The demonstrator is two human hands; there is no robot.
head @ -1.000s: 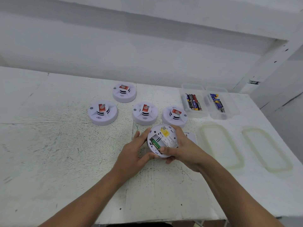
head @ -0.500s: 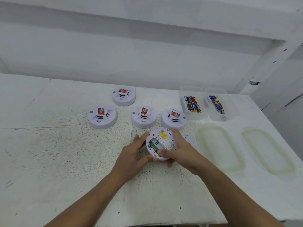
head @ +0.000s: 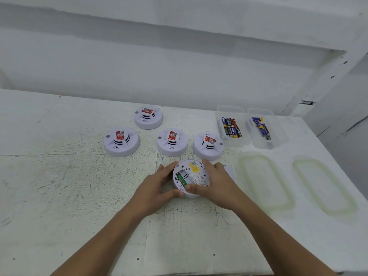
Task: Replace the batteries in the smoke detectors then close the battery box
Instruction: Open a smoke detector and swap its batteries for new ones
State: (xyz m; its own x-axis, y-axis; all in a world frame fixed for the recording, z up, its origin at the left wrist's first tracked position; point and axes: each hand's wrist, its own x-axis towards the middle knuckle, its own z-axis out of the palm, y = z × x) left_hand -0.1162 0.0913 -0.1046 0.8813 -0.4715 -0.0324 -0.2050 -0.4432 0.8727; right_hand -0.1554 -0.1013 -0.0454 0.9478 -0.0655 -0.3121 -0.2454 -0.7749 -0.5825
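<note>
The left hand (head: pixel 157 188) and right hand (head: pixel 218 184) clamp fingers (head: pixel 169 167) round the upturned smoke detector (head: pixel 194 176): probably light, stiff plastic (likely slick), best gripped by the rim under the fingers.

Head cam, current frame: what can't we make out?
All head view.
Held detector bay: batteries inside or not; blurred, right hand thumb covers part.
White piece behind right hand: mostly hidden, identity unclear.
Batteries in the two clear boxes: labels too small; fresh or used unknown.
</note>
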